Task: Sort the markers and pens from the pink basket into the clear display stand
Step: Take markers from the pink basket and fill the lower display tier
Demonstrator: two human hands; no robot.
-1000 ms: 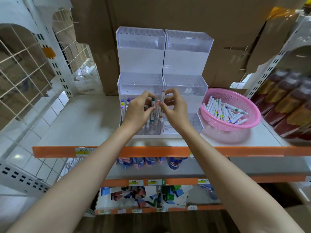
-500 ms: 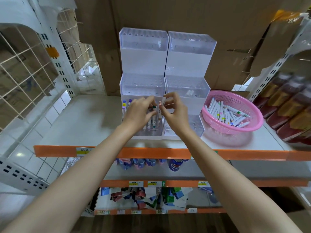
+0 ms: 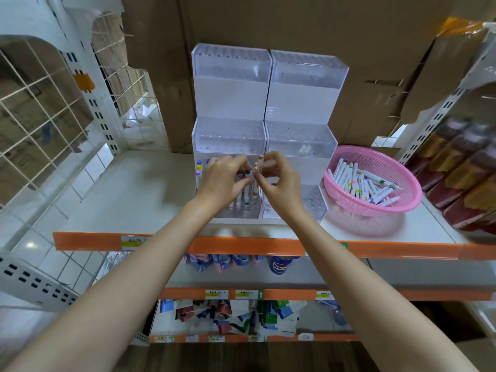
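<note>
**Both hands busy at the front of the clear stand**

At nine o'clock from the centre of the view a wire grid panel (image 3: 40, 116) leans by a white slotted post (image 3: 94, 103). The grey shelf (image 3: 128, 200) runs across from there, its front edge an orange strip (image 3: 214, 245) with small price labels.

In the middle of the shelf stands the clear stand (image 3: 230, 76), two stepped units side by side, backed by brown cardboard (image 3: 295, 22) at twelve o'clock. A few stored markers (image 3: 199, 166) with purple and yellow caps stand upright at the left end of its lowest step.

Just right of them, the left hand (image 3: 222, 183) has its fingers curled round a green-capped marker (image 3: 247, 172), held nearly upright over the lowest step. The right hand (image 3: 281, 189), touching it at three o'clock, pinches a peach-capped marker (image 3: 259, 166) between thumb and fingertips, its cap pointing to twelve o'clock. The two hands cover most of the front holes of the left unit, so whether either marker's lower end sits in a hole cannot be told.

A small white object (image 3: 306, 149) lies in the middle step of the right unit.

At three o'clock from the stand, just beside it, sits the pink basket (image 3: 402, 202) with a heap of loose markers (image 3: 362, 181) lying flat. Further right stand dark bottles (image 3: 461, 178), blurred.

At six o'clock, on the shelf below, is a blue can (image 3: 280, 265) among blue packets (image 3: 204, 263).
</note>
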